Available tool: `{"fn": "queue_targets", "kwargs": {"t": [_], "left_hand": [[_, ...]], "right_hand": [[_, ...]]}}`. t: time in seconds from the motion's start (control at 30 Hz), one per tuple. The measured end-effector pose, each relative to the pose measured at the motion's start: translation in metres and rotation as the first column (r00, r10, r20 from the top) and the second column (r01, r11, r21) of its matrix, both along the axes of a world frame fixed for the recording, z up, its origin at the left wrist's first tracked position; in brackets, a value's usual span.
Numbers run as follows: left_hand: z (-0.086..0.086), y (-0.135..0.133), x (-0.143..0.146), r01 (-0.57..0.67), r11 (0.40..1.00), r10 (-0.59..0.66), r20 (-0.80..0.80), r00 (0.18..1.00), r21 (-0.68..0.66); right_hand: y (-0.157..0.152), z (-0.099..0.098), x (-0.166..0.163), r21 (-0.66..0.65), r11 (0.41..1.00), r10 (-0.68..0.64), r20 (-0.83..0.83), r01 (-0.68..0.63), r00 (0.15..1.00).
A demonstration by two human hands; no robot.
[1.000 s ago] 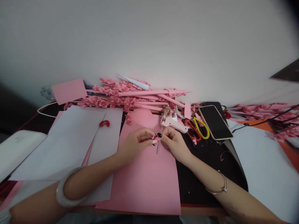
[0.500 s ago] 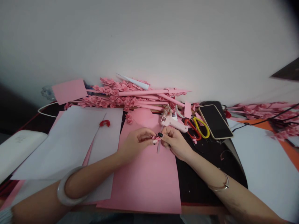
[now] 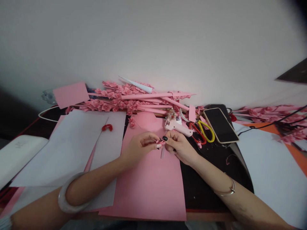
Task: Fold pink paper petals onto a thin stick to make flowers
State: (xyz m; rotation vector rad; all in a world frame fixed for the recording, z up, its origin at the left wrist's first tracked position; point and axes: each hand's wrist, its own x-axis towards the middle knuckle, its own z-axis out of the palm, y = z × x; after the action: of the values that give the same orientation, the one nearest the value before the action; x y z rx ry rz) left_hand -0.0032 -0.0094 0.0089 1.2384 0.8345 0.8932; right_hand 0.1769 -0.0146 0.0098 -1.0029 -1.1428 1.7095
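Over a pink paper sheet [image 3: 148, 191], a small pink paper flower [image 3: 160, 142] is pinched between the thumb and fingers of my left hand [image 3: 140, 147]. From the other side, my right hand [image 3: 178, 145] closes its thumb and fingertips on the same flower's edge. A thin greyish strip [image 3: 162, 152] shows just below the fingertips; whether a hand holds it, I cannot tell. Just beyond my right hand lies a pale pink glue gun [image 3: 177, 126] with its tip to the left.
Red scissors [image 3: 198, 132], yellow-handled scissors [image 3: 208, 134] and a phone [image 3: 221, 125] lie to the right. Bunches of pink paper flowers [image 3: 112, 103] line the wall. White sheets [image 3: 67, 143] with a red curved object [image 3: 106, 127] on them spread at left, beside a white box-like device [image 3: 21, 153].
My hands stay in nearly the same place, still on the paper flower. The fingertips have shifted only slightly, and the view has moved a little.
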Motion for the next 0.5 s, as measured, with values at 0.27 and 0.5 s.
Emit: {"fn": "queue_targets", "kwargs": {"t": [0.27,0.5], "left_hand": [[0.001,0.009,-0.002,-0.079,0.996,0.078,-0.040,0.996,-0.030],[-0.008,0.013,-0.003,-0.075,0.993,0.080,0.054,0.995,-0.090]], "right_hand": [[-0.005,0.008,-0.004,-0.049,0.984,-0.175,-0.188,0.169,0.966],[-0.031,0.054,-0.018,-0.029,0.946,0.304,-0.260,-0.322,0.917]]}}
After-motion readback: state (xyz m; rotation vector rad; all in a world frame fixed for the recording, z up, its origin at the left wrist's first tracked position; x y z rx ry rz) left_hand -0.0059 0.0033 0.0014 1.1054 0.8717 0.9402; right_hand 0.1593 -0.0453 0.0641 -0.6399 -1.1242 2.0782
